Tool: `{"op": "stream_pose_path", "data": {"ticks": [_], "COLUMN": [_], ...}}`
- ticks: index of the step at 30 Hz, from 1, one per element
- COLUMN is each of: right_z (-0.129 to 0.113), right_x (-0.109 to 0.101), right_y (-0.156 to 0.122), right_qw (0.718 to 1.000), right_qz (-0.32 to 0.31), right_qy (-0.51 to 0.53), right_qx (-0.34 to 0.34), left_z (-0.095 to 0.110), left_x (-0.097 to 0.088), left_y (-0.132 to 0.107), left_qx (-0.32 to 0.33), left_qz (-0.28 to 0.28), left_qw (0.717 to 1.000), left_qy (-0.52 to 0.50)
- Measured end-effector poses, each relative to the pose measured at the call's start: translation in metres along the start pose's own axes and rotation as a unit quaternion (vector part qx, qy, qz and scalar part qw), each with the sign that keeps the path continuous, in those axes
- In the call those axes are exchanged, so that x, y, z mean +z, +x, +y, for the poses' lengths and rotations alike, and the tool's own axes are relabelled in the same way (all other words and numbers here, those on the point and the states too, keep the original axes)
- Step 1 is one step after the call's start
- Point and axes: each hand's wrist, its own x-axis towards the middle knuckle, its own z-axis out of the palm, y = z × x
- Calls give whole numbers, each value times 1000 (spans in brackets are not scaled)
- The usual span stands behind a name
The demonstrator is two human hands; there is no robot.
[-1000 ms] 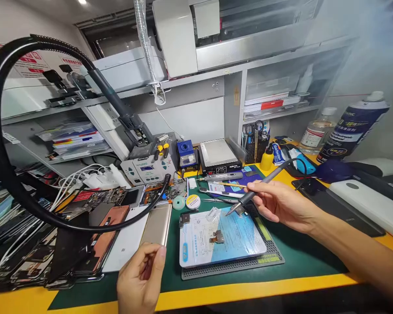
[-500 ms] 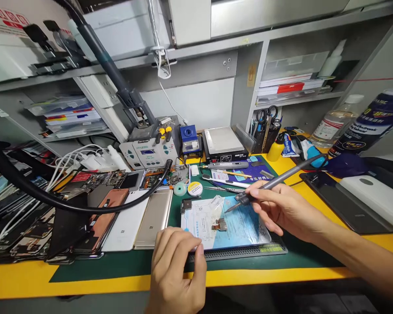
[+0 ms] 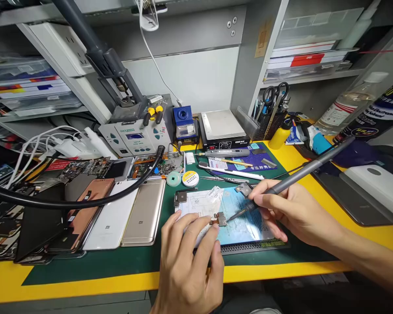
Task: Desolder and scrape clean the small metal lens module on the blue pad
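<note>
Left hand [image 3: 190,257] slid up, grip apart, pinning small brown flex part [image 3: 220,219]; right hand [image 3: 291,209] clamped on slim grey soldering iron [image 3: 301,174], tip at its 3 o'clock. A slip could burn fingertips.

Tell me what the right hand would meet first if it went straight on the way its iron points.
Most likely the small brown part on the blue mat: the soldering iron in the right hand points down-left at it. Fingertips of the left hand lie beside it.
</note>
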Motion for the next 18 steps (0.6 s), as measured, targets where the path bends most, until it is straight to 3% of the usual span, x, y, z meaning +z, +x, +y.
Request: {"op": "stream_pose_path", "data": {"ticks": [8,18], "right_z": [2,1], "right_x": [-2,-1], "right_y": [-2,-2], "right_qw": [999,997], "right_qz": [6,10], "right_qy": [-34,-67], "right_qx": [12,24], "left_z": [0,1], "left_x": [0,-9], "left_y": [8,21], "left_qx": [-37,-89], "left_qz": [-1,-93], "left_qw": [999,992], "left_qy": [-1,1]}}
